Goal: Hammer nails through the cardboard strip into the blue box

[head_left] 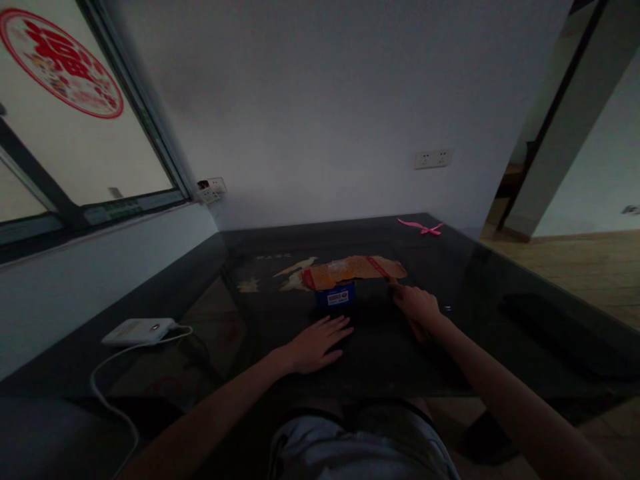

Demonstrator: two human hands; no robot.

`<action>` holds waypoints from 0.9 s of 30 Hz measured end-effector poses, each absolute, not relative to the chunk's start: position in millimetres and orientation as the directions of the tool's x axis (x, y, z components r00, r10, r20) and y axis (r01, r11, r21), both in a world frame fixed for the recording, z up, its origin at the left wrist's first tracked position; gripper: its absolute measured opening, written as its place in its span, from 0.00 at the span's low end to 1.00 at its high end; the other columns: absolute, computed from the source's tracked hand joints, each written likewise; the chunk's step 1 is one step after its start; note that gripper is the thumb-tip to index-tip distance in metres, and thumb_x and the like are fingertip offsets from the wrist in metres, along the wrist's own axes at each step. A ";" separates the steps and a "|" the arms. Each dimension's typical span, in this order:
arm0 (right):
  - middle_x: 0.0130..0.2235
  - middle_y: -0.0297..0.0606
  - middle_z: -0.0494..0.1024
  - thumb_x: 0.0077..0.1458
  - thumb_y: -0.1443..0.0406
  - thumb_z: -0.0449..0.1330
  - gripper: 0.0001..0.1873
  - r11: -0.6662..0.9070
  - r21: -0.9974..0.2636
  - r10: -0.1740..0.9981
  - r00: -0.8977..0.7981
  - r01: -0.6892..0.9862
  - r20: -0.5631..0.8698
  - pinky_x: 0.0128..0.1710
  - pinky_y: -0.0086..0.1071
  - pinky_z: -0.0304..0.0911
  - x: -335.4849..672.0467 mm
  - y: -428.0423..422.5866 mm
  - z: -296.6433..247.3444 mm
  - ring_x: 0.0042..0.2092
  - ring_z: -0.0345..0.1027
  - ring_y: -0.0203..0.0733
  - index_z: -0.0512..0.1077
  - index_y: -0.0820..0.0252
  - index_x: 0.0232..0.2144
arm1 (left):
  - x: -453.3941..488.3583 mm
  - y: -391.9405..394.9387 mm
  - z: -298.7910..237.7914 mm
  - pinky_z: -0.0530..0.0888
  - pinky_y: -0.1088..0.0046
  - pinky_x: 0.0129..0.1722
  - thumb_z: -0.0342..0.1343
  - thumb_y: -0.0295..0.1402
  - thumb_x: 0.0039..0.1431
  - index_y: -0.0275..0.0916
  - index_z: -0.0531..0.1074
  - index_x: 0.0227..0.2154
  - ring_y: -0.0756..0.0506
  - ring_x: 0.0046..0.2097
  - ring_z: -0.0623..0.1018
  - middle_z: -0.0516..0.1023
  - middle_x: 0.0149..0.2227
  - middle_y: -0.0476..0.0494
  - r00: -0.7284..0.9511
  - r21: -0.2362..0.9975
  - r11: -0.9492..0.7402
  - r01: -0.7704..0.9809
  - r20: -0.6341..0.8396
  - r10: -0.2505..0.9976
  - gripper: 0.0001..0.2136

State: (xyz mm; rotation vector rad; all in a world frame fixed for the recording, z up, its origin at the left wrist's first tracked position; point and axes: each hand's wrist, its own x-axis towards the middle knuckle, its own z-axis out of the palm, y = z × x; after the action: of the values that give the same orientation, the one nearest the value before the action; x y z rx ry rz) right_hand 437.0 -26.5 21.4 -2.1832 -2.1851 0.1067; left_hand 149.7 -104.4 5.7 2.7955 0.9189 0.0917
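Note:
My left hand (pixel 320 341) lies flat on the dark glass table (pixel 500 267), fingers stretched out and holding nothing, just in front of a small blue box (pixel 336 295). An orange, flattened piece of packaging with red stripes (pixel 355 269) rests across the top of the blue box. My right hand (pixel 416 305) reaches to the packaging's right end, its index finger touching or pinching the edge near a red stripe; the other fingers look curled.
A white device with a white cable (pixel 139 330) sits on the ledge at left. A pink ribbon (pixel 423 227) lies at the table's far right corner. A dark flat object (pixel 560 327) lies at the right. Wall sockets (pixel 433 159) and a window surround the table.

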 end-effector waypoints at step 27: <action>0.44 0.48 0.76 0.58 0.56 0.47 0.24 0.014 -0.079 0.999 -0.018 0.997 -0.051 0.37 0.40 0.64 438.8 -26.3 22.9 0.43 0.72 0.53 0.65 0.51 0.54 | 175.1 -73.1 14.3 0.68 0.73 0.48 0.44 0.29 0.60 0.41 0.72 0.42 0.48 0.47 0.72 0.74 0.46 0.47 0.502 0.319 -0.562 0.763 0.255 0.827 0.12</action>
State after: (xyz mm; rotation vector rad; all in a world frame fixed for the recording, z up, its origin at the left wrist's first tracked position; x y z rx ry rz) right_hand 438.8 -26.3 22.9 -2.1881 -2.2232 0.1445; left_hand 175.1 -73.1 14.3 2.5761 1.3764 0.5735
